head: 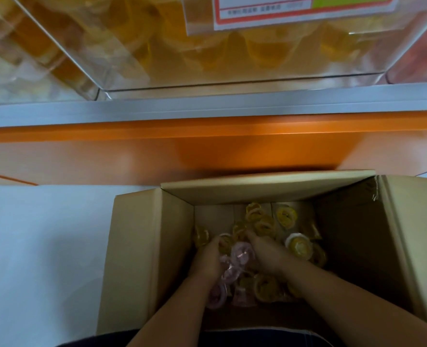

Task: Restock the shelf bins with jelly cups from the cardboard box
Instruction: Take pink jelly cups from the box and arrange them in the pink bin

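Several jelly cups [242, 255] between left hand [207, 260], right hand [267, 255], touching fingers [218, 242]

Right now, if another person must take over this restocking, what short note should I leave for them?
Left hand and right hand: both down in the cardboard box, among the cups; grip unclear.
Pink jelly cups lie between the hands, yellow jelly cups around them.
Done: the clear shelf bin above already holds yellow contents, blurred.
To do: lift cups out, fill the bins.
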The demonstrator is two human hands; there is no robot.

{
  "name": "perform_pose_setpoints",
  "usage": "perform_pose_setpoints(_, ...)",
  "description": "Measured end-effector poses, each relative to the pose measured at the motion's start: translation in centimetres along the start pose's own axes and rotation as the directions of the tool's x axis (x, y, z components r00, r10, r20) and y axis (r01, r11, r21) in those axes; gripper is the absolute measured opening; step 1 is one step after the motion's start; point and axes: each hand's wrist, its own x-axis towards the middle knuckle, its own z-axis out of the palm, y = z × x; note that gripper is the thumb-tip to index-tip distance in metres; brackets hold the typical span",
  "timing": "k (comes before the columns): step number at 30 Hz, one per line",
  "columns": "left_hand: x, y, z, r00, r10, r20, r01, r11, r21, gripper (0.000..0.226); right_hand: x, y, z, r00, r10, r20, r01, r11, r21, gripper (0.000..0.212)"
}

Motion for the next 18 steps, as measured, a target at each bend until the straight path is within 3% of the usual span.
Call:
perform_pose_setpoints(4,0.2,0.2,0.4,0.998,-0.057,0.039,0.060,0.993,-0.099,0.030,-0.4,-0.6,0.0,0.997,-0.059,0.043,0.062,0.995,-0.075,0.054)
perform_pose_setpoints(6,0.1,0.3,0.3,0.997,-0.060,0.051,0.065,0.991,-0.116,0.028,-0.8,-0.5,-0.2,0.994,-0.104,0.030,0.106,0.992,-0.068,0.039)
perform_pose_setpoints(8,-0.2,0.4,-0.1,0.999,-0.043,0.033,0.047,0.990,-0.130,0.024,-1.4,0.1,-0.6,0.993,-0.111,-0.039,0.112,0.994,0.015,0.030)
perform_pose_setpoints(11,-0.3,0.7,-0.7,0.999,-0.022,-0.050,0.013,0.986,-0.164,0.019,-2.4,1.0,-2.2,0.980,-0.085,-0.178,0.112,0.983,0.148,0.034)
perform_pose_setpoints(16,-1.2,1.2,-1.6,0.999,-0.005,-0.035,0.000,0.990,-0.142,0.015,-3.7,0.6,-4.8,0.979,-0.092,-0.183,0.084,0.995,-0.052,0.047)
perform_pose_setpoints(18,-1.6,1.3,-1.9,1.000,-0.009,-0.015,0.007,0.993,-0.119,0.016,-4.1,0.5,-5.0,0.987,-0.065,-0.146,0.055,0.996,-0.072,0.036)
